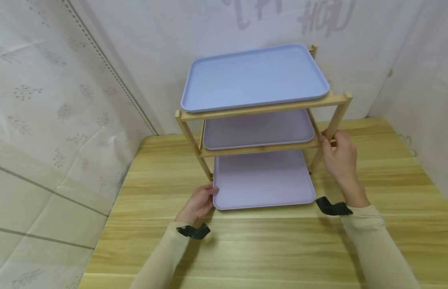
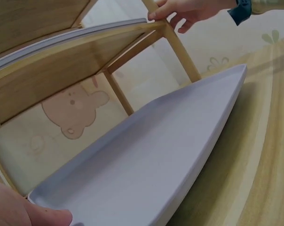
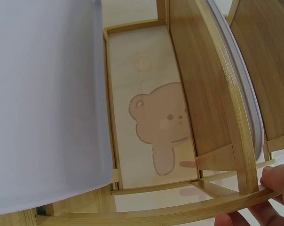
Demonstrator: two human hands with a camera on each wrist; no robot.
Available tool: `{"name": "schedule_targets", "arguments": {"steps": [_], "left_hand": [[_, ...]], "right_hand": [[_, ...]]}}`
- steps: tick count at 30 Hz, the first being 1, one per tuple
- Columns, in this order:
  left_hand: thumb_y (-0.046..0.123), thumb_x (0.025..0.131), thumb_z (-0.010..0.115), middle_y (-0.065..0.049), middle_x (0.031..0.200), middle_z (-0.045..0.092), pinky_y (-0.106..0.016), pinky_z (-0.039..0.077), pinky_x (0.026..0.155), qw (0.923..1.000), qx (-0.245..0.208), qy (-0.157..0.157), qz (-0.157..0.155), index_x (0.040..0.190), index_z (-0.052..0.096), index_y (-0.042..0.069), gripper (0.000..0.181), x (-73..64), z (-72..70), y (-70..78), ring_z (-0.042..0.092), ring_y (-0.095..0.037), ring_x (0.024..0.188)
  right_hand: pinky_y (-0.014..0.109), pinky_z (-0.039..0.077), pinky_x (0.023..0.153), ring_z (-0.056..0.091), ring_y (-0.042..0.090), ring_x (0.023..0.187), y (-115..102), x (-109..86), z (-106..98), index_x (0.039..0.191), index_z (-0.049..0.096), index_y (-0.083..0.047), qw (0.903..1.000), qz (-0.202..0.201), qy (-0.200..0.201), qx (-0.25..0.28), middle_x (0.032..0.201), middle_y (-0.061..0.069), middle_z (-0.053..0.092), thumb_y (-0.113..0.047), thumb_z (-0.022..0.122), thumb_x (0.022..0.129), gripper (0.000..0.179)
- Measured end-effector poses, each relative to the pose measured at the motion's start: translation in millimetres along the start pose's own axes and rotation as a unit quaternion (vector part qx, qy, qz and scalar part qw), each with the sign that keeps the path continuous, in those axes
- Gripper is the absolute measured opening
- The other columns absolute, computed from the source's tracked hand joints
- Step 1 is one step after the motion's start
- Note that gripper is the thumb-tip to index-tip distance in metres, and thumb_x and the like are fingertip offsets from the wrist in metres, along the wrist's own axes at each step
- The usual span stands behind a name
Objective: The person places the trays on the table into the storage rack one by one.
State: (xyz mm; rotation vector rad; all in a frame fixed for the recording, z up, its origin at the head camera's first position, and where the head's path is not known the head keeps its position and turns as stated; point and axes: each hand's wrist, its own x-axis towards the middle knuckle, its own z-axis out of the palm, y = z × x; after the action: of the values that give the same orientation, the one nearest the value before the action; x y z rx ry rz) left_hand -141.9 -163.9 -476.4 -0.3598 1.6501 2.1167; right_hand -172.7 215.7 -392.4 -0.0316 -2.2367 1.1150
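Observation:
My left hand (image 1: pixel 198 204) pinches the left edge of a lilac tray (image 1: pixel 263 180) at the bottom of a light wooden three-tier rack (image 1: pixel 337 119). In the left wrist view the thumb (image 2: pixel 50 216) lies over the tray's rim. The tray's front part juts out ahead of the rack. With curled fingers and thumb, my right hand (image 1: pixel 341 158) grips the rack's right front post at middle-tier height. A second lilac tray (image 1: pixel 260 130) lies on the middle tier, partly hidden under the top one. On the top tier rests a blue tray (image 1: pixel 254 78).
The rack stands on a wood-grain table (image 1: pixel 253 245) near its back edge. Behind it hangs a pale printed cloth (image 1: pixel 148 48), with a bear figure (image 3: pixel 163 127) showing through the rack in the right wrist view. Dark bands (image 1: pixel 193 231) sit on both wrists.

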Motion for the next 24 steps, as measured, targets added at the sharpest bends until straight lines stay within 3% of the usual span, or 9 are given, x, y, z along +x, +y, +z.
{"name": "schedule_targets", "arguments": {"steps": [8, 16, 24], "left_hand": [[0.000, 0.101, 0.034, -0.022, 0.125, 0.048, -0.033, 0.052, 0.093, 0.9997, -0.002, 0.021, 0.013, 0.135, 0.032, -0.020, 0.039, 6.6, 3.4, 2.7, 0.056, -0.018, 0.106], [0.001, 0.102, 0.030, -0.023, 0.132, 0.041, -0.042, 0.039, 0.109, 0.9995, -0.021, 0.017, 0.019, 0.138, 0.027, -0.019, 0.041, 10.0, 7.1, 4.3, 0.045, -0.025, 0.121], [0.001, 0.103, 0.028, -0.025, 0.141, 0.032, -0.047, 0.027, 0.116, 0.9977, -0.062, 0.010, 0.026, 0.141, 0.021, -0.020, 0.044, 12.1, 12.0, 5.0, 0.035, -0.029, 0.132]], "right_hand": [[0.016, 0.038, 0.068, 0.045, -0.005, 0.074, -2.3, -0.1, 0.5, 0.102, 0.064, 0.005, 1.0000, 0.002, -0.005, -0.002, 0.095, 0.020, 0.064, -0.011, 0.059, 0.094, 0.018], [0.017, 0.038, 0.070, 0.042, -0.017, 0.072, -3.2, 0.1, 0.7, 0.102, 0.064, 0.005, 0.9999, 0.006, -0.008, -0.002, 0.097, 0.021, 0.064, -0.010, 0.058, 0.095, 0.018], [0.020, 0.038, 0.070, 0.041, -0.018, 0.072, -2.5, -0.7, 1.0, 0.102, 0.063, 0.006, 1.0000, 0.008, -0.002, -0.005, 0.096, 0.022, 0.064, -0.010, 0.058, 0.094, 0.018]]}}
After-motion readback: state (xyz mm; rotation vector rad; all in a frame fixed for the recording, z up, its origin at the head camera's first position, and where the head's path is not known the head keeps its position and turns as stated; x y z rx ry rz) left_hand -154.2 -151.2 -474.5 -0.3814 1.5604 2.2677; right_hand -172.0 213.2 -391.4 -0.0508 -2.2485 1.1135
